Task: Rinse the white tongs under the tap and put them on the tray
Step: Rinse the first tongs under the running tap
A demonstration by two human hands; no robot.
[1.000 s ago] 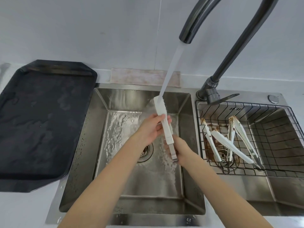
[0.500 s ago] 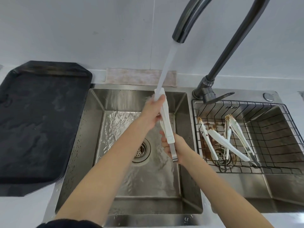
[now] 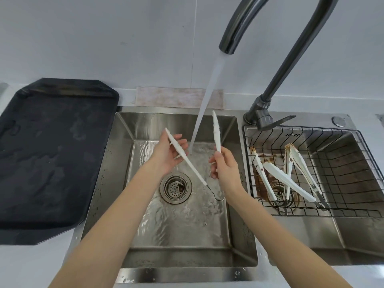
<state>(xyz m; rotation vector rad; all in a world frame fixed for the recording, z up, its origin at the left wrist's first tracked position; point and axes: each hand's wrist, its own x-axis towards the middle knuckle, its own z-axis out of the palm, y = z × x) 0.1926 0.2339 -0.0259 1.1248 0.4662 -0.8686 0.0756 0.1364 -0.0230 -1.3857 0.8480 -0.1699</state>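
Two steel basins sitting side by side in a pale worktop (image 3: 25, 265), with a black tray (image 3: 52, 154) lying wet on the left. Arching over from the right, a dark tap (image 3: 291, 65), pouring a stream of water (image 3: 207, 96) down into the left sink (image 3: 116, 163) above its round drain (image 3: 175, 187). Resting in the right basin, a black wire basket (image 3: 353, 163), carrying several stained white tongs (image 3: 286, 179).

Reaching over the left sink, both bare arms. Holding the white tongs (image 3: 182, 155) spread wide in a V, hinge end low near the drain, with the stream falling between the two arms without visibly touching either. Left hand (image 3: 168, 156) lying palm up, fingers loosely curled, cradling the left arm of the tongs against the fingers. Right hand (image 3: 225, 167) pinching the lower part of the right arm between thumb and fingers, tip pointing up just beside the water.
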